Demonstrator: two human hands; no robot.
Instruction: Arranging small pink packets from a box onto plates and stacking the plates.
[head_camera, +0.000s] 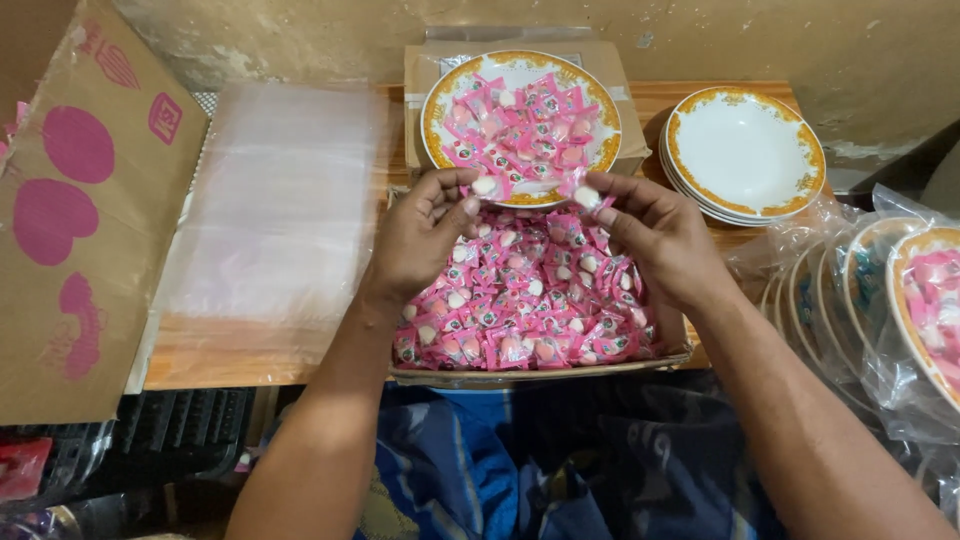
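My left hand pinches a pink-wrapped candy between thumb and fingers. In the same way, my right hand holds another wrapped candy. Both hands hover above a shallow cardboard box full of pink wrapped candies. Just beyond my fingertips sits a white plate with a gold rim, piled with the same candies, resting on a second cardboard box.
A stack of empty gold-rimmed plates stands at the back right. Plates wrapped in clear plastic lean at the right. A pile of clear plastic bags lies on the left of the wooden table. A printed cardboard flap stands far left.
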